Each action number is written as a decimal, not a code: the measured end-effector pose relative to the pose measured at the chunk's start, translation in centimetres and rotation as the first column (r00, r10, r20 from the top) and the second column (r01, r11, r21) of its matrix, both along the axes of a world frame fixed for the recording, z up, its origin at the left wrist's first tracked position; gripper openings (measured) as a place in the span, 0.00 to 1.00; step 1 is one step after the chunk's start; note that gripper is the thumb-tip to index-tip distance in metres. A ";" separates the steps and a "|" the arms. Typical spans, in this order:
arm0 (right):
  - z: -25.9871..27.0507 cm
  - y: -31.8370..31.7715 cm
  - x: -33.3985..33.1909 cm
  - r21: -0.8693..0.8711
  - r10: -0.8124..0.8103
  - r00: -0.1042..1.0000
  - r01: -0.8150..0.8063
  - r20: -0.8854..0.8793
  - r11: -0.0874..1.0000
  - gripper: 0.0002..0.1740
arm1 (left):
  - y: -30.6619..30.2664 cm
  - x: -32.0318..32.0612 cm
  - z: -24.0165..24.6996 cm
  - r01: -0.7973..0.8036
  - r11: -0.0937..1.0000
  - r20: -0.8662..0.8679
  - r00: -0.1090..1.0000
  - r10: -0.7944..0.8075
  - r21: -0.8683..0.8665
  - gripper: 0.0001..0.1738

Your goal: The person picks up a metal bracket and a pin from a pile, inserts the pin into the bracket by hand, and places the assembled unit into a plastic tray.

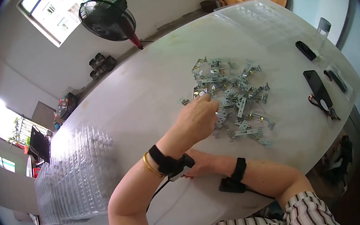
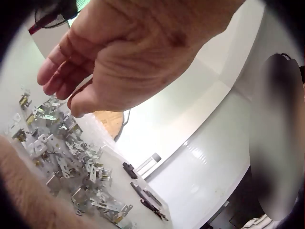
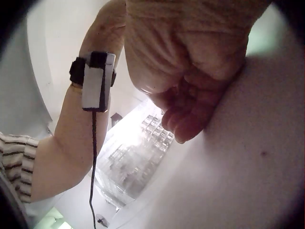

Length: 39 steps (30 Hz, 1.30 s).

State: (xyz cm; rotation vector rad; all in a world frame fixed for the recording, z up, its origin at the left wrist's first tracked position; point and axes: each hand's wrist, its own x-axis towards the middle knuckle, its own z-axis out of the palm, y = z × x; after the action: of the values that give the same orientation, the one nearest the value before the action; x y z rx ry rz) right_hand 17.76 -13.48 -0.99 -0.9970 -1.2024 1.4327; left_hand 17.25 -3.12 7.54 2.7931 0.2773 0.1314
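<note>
A pile of metal cabinet hinges (image 1: 243, 98), silver with some brass-coloured parts, lies spread on the white table (image 1: 149, 80). My left hand (image 1: 198, 117) is over the near left side of this pile, its fingers loosely bent. In the left wrist view, the same left hand (image 2: 128, 62) shows a gap between thumb and fingers and nothing held there. Partly hidden behind the left wrist, my right hand (image 1: 199, 162) rests low at the table, nearer my body than the pile. The right wrist view shows that right hand (image 3: 195, 95) with relaxed, loosely curled fingers and nothing in them.
Stacked clear plastic trays (image 1: 84, 173) stand at the table's left; another clear tray (image 1: 258, 19) lies at the far end. On the right are a black phone (image 1: 318, 89), scissors (image 1: 323, 104), a black case (image 1: 305, 50) and a clear bottle (image 1: 323, 27). Cables trail from both wrist cameras.
</note>
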 end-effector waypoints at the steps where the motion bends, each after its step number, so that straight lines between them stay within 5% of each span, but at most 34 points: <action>1: -0.3 0.1 0.0 -0.002 -0.007 1.000 0.007 -0.001 1.000 0.05 | -0.1 0.6 -0.5 0.035 0.999 -0.008 0.999 -0.034 0.034 0.10; 5: -1.6 0.2 -0.2 -0.039 0.039 0.999 -0.040 -0.024 0.998 0.07 | -0.1 1.8 -2.3 0.093 0.982 -0.062 0.995 -0.084 0.165 0.11; 12: -0.8 0.4 0.1 -0.108 0.067 0.998 -0.066 -0.002 0.992 0.09 | 0.3 2.3 -2.1 0.079 0.993 -0.121 0.990 -0.068 0.092 0.10; 18: -1.1 0.4 0.0 0.015 0.041 0.999 -0.041 0.032 0.999 0.08 | 0.2 2.0 -1.5 0.220 0.973 0.084 0.971 -0.226 0.076 0.10; 21: -0.5 0.4 0.2 0.099 0.026 0.998 -0.031 0.053 0.995 0.10 | -0.2 0.6 -0.2 0.189 0.980 0.265 0.950 -0.167 -0.059 0.10; 22: -0.4 0.7 0.2 0.102 0.029 0.998 -0.034 0.054 0.994 0.10 | -1.0 -0.4 1.2 0.043 0.966 0.245 0.969 0.022 -0.256 0.07; 23: -0.3 1.1 -0.1 0.052 0.029 0.992 -0.036 0.119 0.998 0.08 | -1.3 -1.4 2.0 -0.105 0.892 0.188 0.961 0.205 -0.439 0.05; 24: -0.2 1.4 -0.2 0.003 0.034 0.982 -0.035 0.183 0.999 0.07 | -0.8 -2.3 1.8 -0.110 0.892 0.189 0.959 0.211 -0.438 0.05; 26: 0.0 1.3 -0.4 -0.026 0.019 0.986 -0.015 0.166 1.000 0.08 | 0.5 -4.6 1.2 -0.131 0.607 0.170 0.895 0.412 -0.784 0.08; 28: 0.3 1.3 -0.6 -0.055 0.010 0.989 -0.002 0.148 0.998 0.09 | 1.4 -7.1 1.1 -0.133 0.547 0.165 0.872 0.460 -0.826 0.08; 31: 1.2 1.2 -0.7 -0.224 -0.142 0.986 0.158 0.087 0.962 0.13 | 2.3 -10.2 -0.5 0.006 0.180 0.113 0.797 0.593 -0.984 0.07; 39: 0.6 1.6 -0.4 -0.188 -0.431 0.900 0.434 0.061 0.881 0.11 | 3.5 -14.6 -5.2 0.041 0.064 0.072 0.753 0.654 -0.997 0.09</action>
State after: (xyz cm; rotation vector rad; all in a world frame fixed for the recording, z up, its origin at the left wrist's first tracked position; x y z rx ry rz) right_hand 17.34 -11.83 -0.41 -1.3239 -0.7879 1.1970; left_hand 2.69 0.41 2.36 1.1397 0.5943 0.5860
